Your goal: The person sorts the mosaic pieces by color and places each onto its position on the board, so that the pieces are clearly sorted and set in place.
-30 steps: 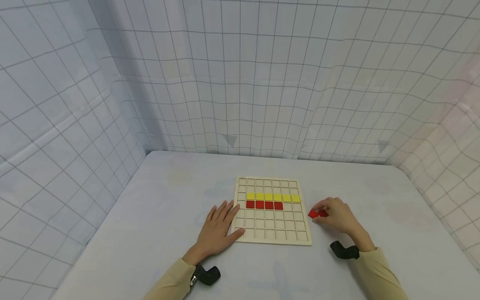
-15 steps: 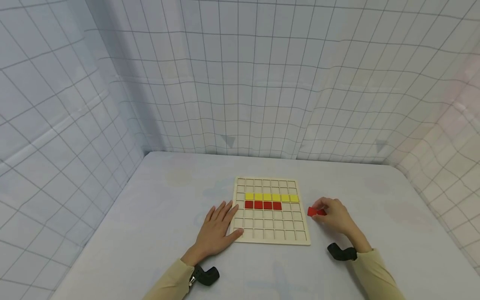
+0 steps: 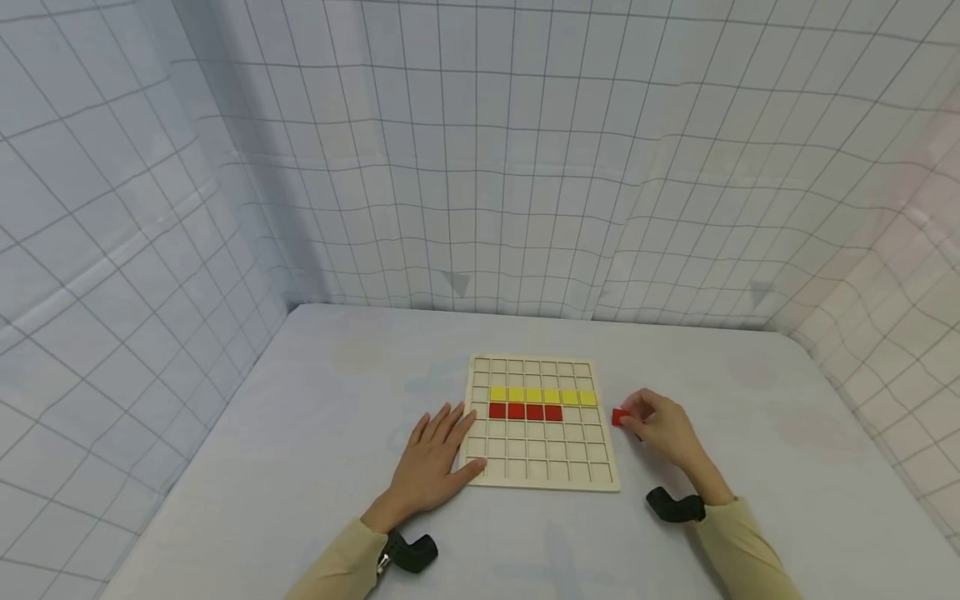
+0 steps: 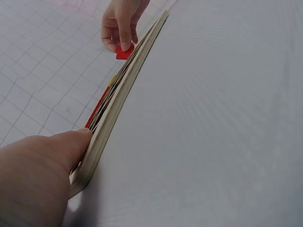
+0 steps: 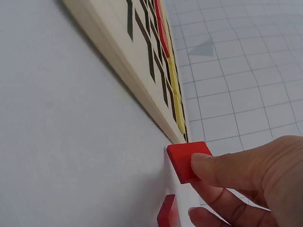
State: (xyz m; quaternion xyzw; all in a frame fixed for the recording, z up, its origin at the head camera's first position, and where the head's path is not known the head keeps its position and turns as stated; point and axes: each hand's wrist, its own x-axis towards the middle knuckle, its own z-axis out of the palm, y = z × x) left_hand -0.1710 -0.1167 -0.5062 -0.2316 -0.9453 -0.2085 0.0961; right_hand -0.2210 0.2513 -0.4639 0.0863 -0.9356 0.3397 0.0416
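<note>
A cream grid board [image 3: 540, 483] lies on the table, with a row of yellow tiles [image 3: 533, 396] and a shorter row of red tiles [image 3: 525, 412] in its cells. My left hand [image 3: 429, 475] rests on the board's left edge with its fingers spread; its thumb [image 4: 71, 146] lies on the rim in the left wrist view. Just right of the board, my right hand [image 3: 666, 425] pinches a loose red tile [image 5: 182, 158] between thumb and fingers. A second red tile [image 5: 167, 213] is below that hand; whether other fingers touch it I cannot tell.
White table surface [image 3: 337, 375] surrounds the board. Grid-patterned white curtains [image 3: 480, 167] stand behind it and on both sides. A black wrist device [image 3: 675, 505] sits on the right wrist, and another black device [image 3: 412, 552] on the left.
My right hand has moved slightly left and up with the pinched red tile, nearer the board. The second red tile is now hidden in the head view. My left hand stays in place.
</note>
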